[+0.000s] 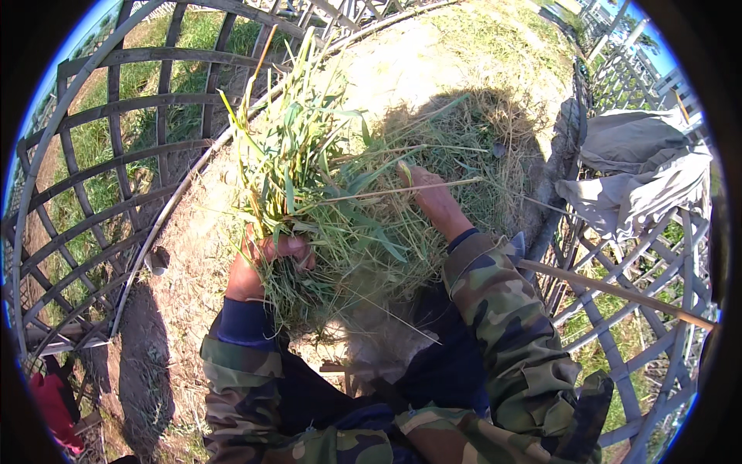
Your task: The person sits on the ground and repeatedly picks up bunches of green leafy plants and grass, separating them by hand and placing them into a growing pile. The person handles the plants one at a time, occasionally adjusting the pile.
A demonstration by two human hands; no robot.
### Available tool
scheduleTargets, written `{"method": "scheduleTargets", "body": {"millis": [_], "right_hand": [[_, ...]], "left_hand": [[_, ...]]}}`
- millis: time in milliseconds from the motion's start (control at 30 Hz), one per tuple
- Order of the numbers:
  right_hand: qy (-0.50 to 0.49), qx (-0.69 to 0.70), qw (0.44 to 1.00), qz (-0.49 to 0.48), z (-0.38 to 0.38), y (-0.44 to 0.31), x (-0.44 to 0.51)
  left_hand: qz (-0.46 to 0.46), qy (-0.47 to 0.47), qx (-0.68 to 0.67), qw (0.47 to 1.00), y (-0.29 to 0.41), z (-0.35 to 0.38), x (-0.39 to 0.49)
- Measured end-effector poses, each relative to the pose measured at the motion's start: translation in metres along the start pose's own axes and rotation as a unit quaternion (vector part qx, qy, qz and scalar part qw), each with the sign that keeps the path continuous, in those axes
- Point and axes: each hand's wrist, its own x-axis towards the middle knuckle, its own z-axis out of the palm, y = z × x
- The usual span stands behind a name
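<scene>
My left hand (pixel 272 255) is closed around the lower part of a bundle of green grass stalks (pixel 295 145), whose tops point away from me. Some shorter stems hang below that fist. To the right, my right hand (pixel 432 200) reaches among loose cut grass (pixel 377 214), with its thumb side showing. Its other fingers are hidden, so I cannot tell whether it grips any stems. Beyond both hands a heap of green and dry grass (pixel 481 127) lies on the ground, partly in shadow. Camouflage sleeves (pixel 498 290) cover both forearms.
Wooden lattice panels stand at the left (pixel 110 153) and right (pixel 626 354). Grey cloth (pixel 632 168) drapes over the right one. A long wooden handle (pixel 614 293) with a metal head (pixel 515 246) lies near my right forearm. Red cloth (pixel 55 409) shows at lower left.
</scene>
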Motion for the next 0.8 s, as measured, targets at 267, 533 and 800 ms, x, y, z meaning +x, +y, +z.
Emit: {"method": "scheduleTargets", "body": {"millis": [267, 533, 800], "right_hand": [[-0.098, 0.091, 0.99, 0.04, 0.041, -0.034, -0.024], [-0.134, 0.188, 0.97, 0.073, 0.027, -0.073, -0.035], [-0.04, 0.074, 0.996, -0.033, 0.045, -0.078, -0.039]], "left_hand": [[0.045, 0.042, -0.034, 0.998, -0.005, -0.034, 0.028], [-0.011, 0.128, -0.098, 0.987, -0.017, -0.023, 0.038], [-0.022, 0.086, 0.04, 0.995, -0.031, 0.014, 0.032]]}}
